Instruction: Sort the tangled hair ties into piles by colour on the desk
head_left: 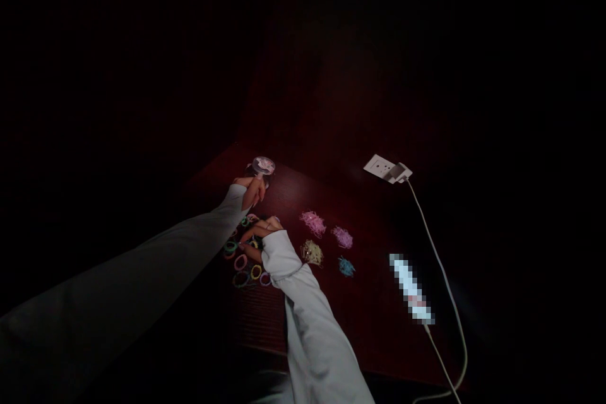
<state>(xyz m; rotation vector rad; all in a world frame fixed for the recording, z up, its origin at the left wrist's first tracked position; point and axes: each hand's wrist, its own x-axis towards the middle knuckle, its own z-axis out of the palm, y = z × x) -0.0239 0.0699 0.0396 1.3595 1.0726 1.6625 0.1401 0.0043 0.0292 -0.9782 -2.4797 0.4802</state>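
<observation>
Bands (235, 262) lie around the right hand (266, 227), its fingers bent, any pinch indiscernible; beyond it, the left hand (255, 190) curls at a round tub (263, 166), grip unclear.

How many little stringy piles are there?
4: pink pile back left, purple pile back right, yellow pile front left, blue pile front right, all right of the right hand. The right sleeve might hide more.

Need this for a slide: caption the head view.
Left hand at a round container, right hand over colourful hair ties, four coloured piles beside.
</observation>
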